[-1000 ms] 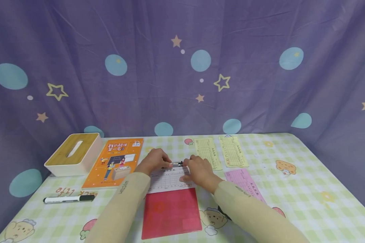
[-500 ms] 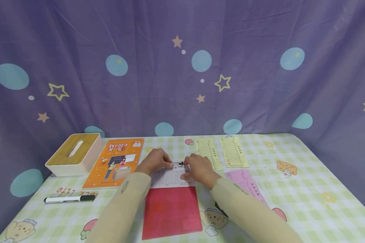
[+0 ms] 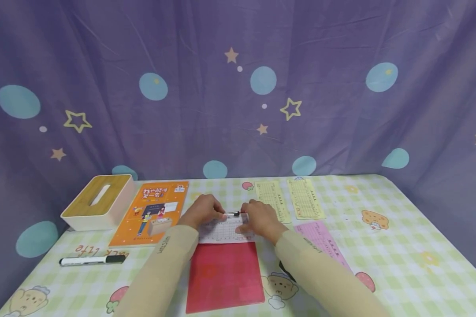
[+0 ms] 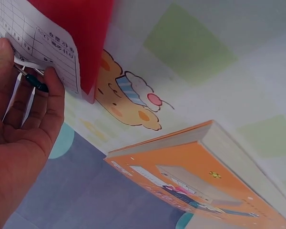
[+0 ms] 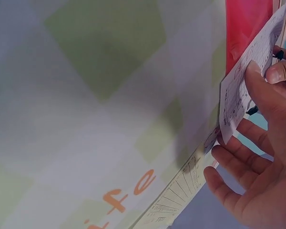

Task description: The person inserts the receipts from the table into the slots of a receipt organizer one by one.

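Note:
A white printed form lies over the far part of a red clip folder. At the folder's far edge is a metal clip with dark ends. My left hand pinches the clip at its left side; in the left wrist view its thumb lies on the form's edge, near the clip's dark green tip. My right hand holds the form's right side, thumb on top and index finger behind; its other fingers spread loosely below. The form's far edge is partly hidden by the hands.
Left of the folder lie an orange book, a tissue box and a marker. Two yellow slips and a pink slip lie to the right. A dark object shows partly beneath the right forearm.
The form has slid away from me toward the clip, baring more of the red folder. The clip's visible metal looks narrower now. Both hands stay almost in place.

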Available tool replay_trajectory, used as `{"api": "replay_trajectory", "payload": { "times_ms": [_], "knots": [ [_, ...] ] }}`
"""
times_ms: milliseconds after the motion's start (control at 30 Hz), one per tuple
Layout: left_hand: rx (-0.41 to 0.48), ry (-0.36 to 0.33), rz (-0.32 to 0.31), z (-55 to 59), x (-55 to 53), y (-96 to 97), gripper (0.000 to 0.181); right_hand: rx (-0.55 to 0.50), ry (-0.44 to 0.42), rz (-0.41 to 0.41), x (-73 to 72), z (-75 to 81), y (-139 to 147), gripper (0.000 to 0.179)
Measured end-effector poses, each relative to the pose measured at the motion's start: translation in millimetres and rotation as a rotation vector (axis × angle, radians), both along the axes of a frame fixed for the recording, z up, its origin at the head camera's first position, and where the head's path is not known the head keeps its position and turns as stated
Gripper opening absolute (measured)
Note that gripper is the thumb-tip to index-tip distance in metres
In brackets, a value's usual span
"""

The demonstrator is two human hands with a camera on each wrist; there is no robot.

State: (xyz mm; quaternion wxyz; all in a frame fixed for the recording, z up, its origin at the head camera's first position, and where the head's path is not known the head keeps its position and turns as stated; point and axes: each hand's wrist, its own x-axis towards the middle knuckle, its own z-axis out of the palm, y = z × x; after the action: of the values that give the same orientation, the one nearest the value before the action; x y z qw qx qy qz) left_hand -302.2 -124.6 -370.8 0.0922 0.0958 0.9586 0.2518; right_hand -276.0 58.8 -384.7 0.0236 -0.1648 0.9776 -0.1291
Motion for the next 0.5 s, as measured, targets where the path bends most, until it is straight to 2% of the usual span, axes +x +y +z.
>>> {"api": "replay_trajectory", "payload": {
  "times_ms": [300, 500],
  "knots": [
    [-0.006, -0.024, 0.002, 2.4, -0.9, 0.6, 0.012, -0.032, -0.025, 0.014, 0.4, 1.8, 1.3, 0.048],
    [-0.031, -0.012, -0.017, 3.7, -2.3, 1.1, 0.013, -0.034, -0.033, 0.016, -0.5, 2.3, -0.2, 0.049]
  ]
}}
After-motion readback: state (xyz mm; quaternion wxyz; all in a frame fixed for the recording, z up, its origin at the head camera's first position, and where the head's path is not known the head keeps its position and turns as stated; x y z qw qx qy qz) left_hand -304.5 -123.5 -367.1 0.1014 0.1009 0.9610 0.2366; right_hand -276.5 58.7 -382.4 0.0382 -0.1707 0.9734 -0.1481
